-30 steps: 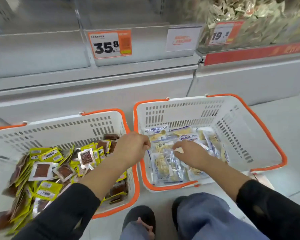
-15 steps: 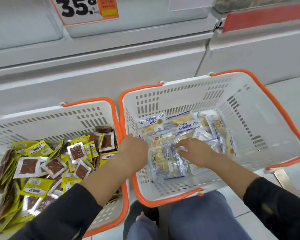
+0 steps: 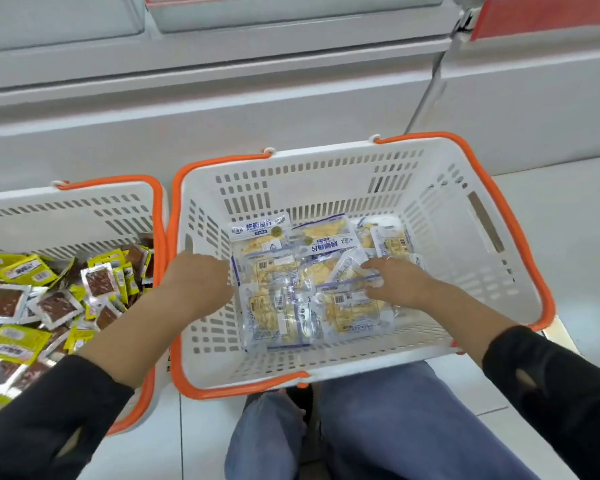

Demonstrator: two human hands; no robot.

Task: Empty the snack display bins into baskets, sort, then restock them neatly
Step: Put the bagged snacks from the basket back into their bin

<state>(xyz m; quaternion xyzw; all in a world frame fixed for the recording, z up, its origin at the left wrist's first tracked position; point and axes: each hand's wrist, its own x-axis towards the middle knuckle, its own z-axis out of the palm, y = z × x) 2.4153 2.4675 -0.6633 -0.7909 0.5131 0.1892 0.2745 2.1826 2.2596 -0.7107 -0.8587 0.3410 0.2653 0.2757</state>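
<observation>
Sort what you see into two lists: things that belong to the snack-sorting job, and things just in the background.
Job: right basket, clear snack packs, left basket, yellow snack packs, both hands.

Background: display cabinet, floor.

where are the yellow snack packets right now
In the head view, the yellow packets lie heaped in the left basket at the picture's left edge, beside the left forearm; the right basket holds only clear blue-printed packs.

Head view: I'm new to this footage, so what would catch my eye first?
Two orange-rimmed white baskets on the floor. The right basket holds clear blue-printed packets, with the left hand and right hand both among them. The left basket is heaped with yellow packets.
</observation>
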